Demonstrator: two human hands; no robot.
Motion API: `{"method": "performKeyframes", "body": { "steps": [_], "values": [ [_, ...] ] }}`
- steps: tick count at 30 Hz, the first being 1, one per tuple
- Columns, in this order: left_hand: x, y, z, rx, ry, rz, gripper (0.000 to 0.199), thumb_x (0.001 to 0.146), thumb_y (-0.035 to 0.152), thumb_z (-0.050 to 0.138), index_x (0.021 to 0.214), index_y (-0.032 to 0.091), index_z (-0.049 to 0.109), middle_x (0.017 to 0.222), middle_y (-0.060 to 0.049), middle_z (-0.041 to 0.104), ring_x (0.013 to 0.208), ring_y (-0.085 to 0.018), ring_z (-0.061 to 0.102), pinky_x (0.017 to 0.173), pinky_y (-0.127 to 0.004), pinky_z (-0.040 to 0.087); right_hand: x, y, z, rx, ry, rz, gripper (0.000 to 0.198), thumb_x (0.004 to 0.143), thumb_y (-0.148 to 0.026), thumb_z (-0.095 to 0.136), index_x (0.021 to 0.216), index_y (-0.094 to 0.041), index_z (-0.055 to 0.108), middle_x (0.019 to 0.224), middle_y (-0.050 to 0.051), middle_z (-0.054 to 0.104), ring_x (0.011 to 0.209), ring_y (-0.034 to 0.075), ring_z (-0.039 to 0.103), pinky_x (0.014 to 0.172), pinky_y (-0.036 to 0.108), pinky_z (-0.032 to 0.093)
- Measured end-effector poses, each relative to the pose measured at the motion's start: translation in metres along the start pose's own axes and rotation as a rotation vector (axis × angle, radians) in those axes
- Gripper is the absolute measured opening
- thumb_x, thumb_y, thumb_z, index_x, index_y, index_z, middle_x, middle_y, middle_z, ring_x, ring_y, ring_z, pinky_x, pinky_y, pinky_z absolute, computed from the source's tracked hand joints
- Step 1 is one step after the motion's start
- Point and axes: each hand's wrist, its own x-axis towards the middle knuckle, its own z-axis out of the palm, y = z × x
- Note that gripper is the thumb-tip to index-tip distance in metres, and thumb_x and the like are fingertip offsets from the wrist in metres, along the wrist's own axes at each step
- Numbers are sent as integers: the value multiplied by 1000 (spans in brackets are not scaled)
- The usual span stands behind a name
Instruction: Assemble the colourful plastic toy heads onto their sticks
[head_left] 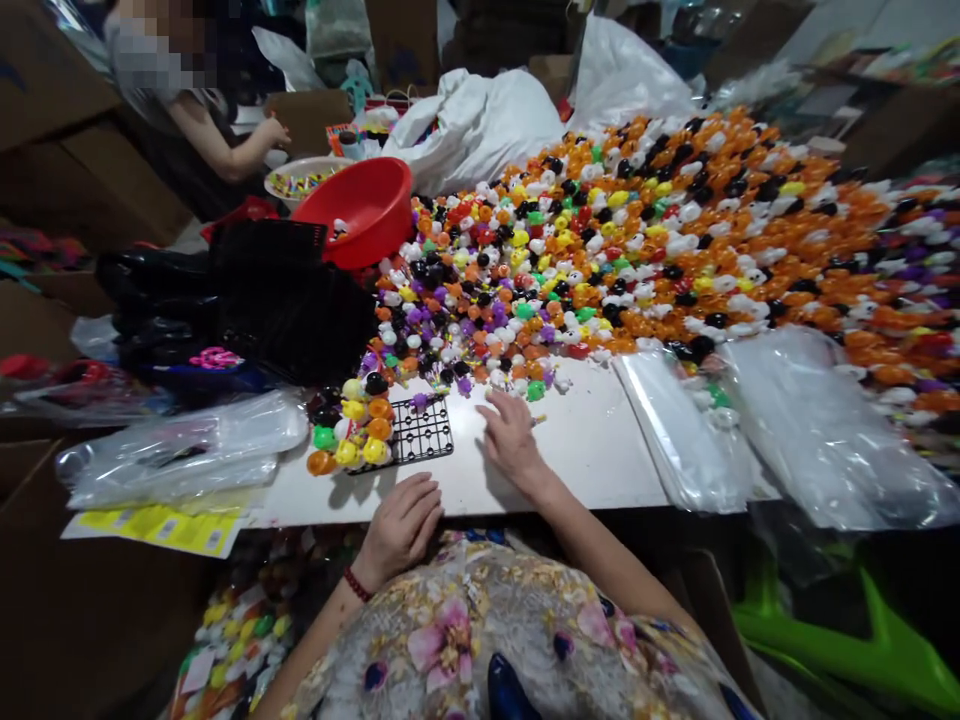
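On the white table point(585, 450), a black plastic grid point(424, 433) is carrying bright figurines point(367, 430) on its left; its right squares are showing unfilled. The right hand point(514, 440) is hovering near the toy heap point(645, 240), fingers parted; the left hand point(401, 530) is resting nearer, fingers together, grip unclear.

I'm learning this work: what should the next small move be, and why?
Likely the right hand should take the green piece at the pile's near edge: it lies close to that hand, and the black grid shows bare cells beside the pieces on its left.
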Motion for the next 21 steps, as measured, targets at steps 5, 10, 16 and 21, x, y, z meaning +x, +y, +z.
{"method": "performKeyframes", "body": {
  "steps": [5,10,16,21],
  "values": [
    [22,-3,46,-147,-169,-97,20,96,23,49,103,20,67,95,-9,72,99,-21,67,88,-38,58,-41,62,-18,-61,-19,177,30,90,-14,45,109,-15,69,120,17,66,124,30,52,107,53,38],
    [59,-12,94,-159,-196,-208,18,96,23,47,99,20,64,92,-8,68,91,-20,64,83,-37,57,-55,69,-19,-14,-74,138,30,97,-21,41,115,-19,65,114,14,68,113,26,59,108,52,39],
    [101,-27,136,-50,-180,-239,32,85,10,53,115,20,59,117,-11,60,115,-25,54,100,-46,50,-61,65,-17,129,56,233,31,93,-14,36,107,-20,63,100,13,65,95,25,61,94,46,50],
    [116,-23,151,-132,-208,-314,18,84,11,54,98,20,61,101,-8,59,102,-23,55,92,-44,51,-57,54,-18,399,228,625,20,87,-30,49,99,-19,61,89,7,63,81,21,61,78,39,55]
  ]
}}
